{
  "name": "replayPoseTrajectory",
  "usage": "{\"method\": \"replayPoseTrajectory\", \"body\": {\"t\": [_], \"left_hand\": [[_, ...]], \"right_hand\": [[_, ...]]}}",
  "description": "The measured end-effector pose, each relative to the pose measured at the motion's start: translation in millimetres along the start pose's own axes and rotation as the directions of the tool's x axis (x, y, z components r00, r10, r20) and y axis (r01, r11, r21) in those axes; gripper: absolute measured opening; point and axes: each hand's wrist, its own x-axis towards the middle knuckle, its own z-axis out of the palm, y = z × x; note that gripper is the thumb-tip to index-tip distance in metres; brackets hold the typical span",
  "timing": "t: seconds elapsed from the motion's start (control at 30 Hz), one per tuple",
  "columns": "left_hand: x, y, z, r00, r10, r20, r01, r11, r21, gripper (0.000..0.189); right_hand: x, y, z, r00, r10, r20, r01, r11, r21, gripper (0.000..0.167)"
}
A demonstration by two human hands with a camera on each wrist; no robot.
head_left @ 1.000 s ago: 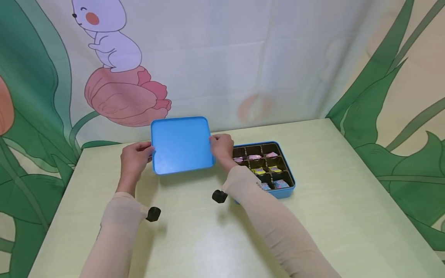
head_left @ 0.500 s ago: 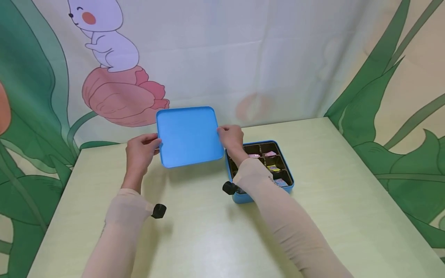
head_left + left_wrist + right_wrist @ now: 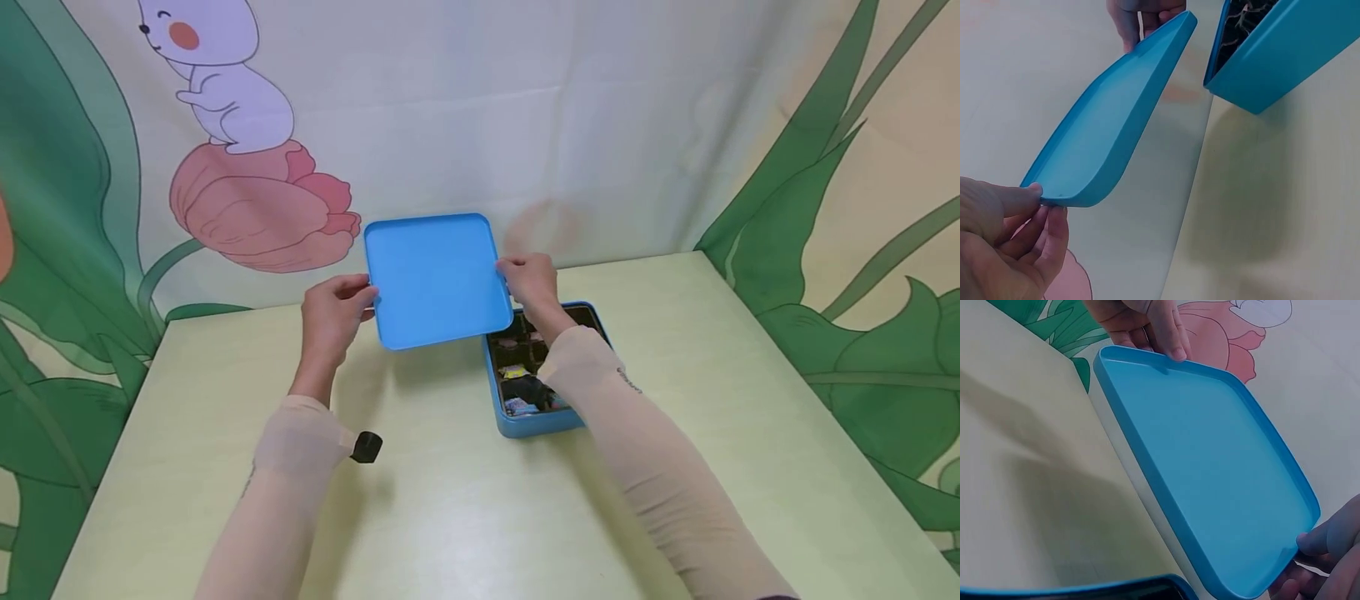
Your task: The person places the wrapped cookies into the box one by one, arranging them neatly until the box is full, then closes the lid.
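Note:
A blue rectangular lid is held up off the table, its hollow inner side facing me in the head view. My left hand pinches its left edge between thumb and fingers, and my right hand grips the right edge. In the right wrist view the lid shows a shallow raised rim all round. Just right of it and lower stands a blue box with a dark divided insert. Small wrapped sweets lie in its compartments. My right forearm hides part of the box.
The pale table runs back to a printed curtain with a white animal on a pink flower. Green leaf prints flank both sides. A small black piece sticks out from the left sleeve.
Both hands have carried the lid right and upward, toward the box. Its lower right corner now reaches the box's back left corner in the head view. The grips look the same.

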Motion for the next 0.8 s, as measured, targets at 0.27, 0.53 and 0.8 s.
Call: {"method": "replayPoseTrajectory", "body": {"t": [0.27, 0.53, 0.8], "left_hand": [[2.7, 5.3, 18.3, 1.000, 0.009, 0.011, -0.009, 1.000, -0.009, 0.035], [8.0, 9.6, 36.3, 1.000, 0.004, 0.018, -0.004, 1.000, -0.017, 0.035], [11.5, 9.7, 55.4, 0.999, 0.036, 0.017, -0.036, 0.999, -0.029, 0.033]], "right_hand": [[6.3, 2.3, -19.4, 1.000, 0.014, 0.003, -0.014, 1.000, 0.022, 0.030], [13.7, 4.5, -37.6, 1.000, 0.001, 0.005, -0.001, 1.000, 0.023, 0.031], [22.8, 13.0, -52.7, 1.000, -0.002, 0.008, 0.002, 0.999, 0.048, 0.033]]}}
